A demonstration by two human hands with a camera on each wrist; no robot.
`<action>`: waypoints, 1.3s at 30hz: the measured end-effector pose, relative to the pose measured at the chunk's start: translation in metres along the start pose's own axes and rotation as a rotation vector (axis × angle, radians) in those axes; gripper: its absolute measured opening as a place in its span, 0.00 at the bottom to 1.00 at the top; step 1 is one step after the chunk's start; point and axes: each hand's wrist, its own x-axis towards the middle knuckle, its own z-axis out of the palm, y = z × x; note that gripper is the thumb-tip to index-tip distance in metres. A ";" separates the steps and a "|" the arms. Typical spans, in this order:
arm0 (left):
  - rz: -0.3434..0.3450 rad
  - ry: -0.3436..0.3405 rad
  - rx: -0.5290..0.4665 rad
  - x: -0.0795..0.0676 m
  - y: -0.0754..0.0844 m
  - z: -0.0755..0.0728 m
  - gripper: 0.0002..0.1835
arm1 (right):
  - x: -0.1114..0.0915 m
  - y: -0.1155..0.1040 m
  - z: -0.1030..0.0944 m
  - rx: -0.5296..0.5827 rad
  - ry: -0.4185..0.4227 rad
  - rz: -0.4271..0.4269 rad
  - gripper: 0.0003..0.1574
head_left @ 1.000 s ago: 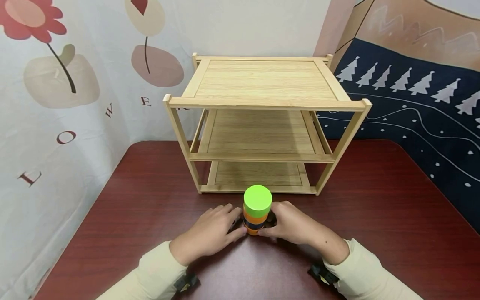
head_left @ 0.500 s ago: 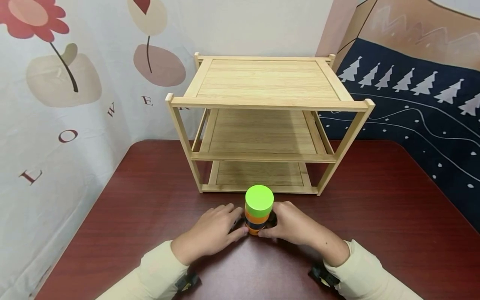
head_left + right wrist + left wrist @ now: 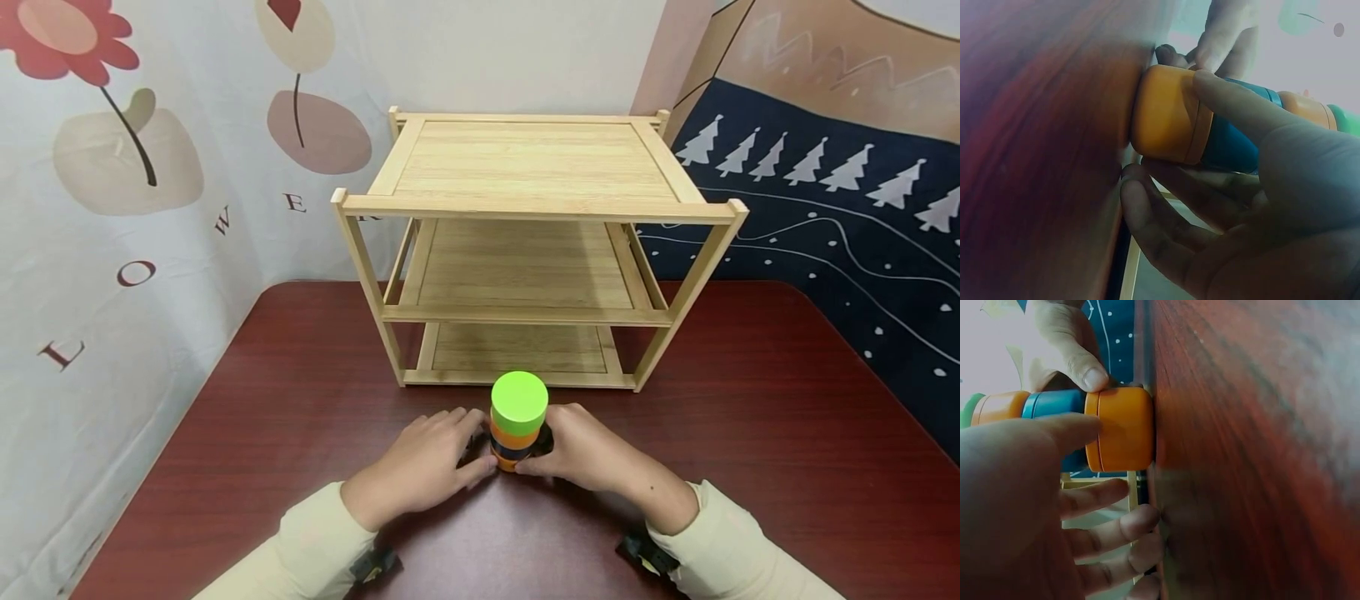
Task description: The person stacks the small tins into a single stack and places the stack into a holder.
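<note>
A stack of round containers (image 3: 514, 438) stands upright on the table, its top piece bright green (image 3: 519, 403). Below that come orange, dark blue and, at the bottom, another orange container (image 3: 1125, 431). From the left, my left hand (image 3: 422, 460) touches the bottom container with the thumb; its other fingers spread loosely beside and behind the stack. My right hand (image 3: 588, 452) holds the lower part of the stack from the right. In the right wrist view its thumb (image 3: 1225, 94) lies on the orange container, with the other fingers bent round the far side.
Right behind the stack stands a three-tier wooden shelf (image 3: 536, 204) on the dark red table (image 3: 285, 375). A flowered cloth (image 3: 202, 142) hangs at the left and back, and a dark blue cloth with trees (image 3: 817, 208) at the right. Both wrists carry small black devices.
The head view has shifted very slightly. Both hands and the stack stay in the same place against the table and shelf.
</note>
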 end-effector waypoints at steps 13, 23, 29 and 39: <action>0.057 0.188 -0.220 0.002 0.002 -0.011 0.43 | 0.001 0.000 -0.001 -0.011 0.001 -0.021 0.24; 0.255 0.374 -0.348 0.003 0.001 -0.011 0.49 | -0.001 0.002 0.000 0.015 -0.027 0.002 0.22; 0.302 0.428 -0.340 0.003 0.001 -0.010 0.49 | -0.001 0.001 0.000 0.018 -0.027 -0.001 0.21; 0.359 0.503 -0.259 0.000 0.002 -0.011 0.46 | -0.002 -0.001 0.000 -0.002 -0.031 -0.007 0.21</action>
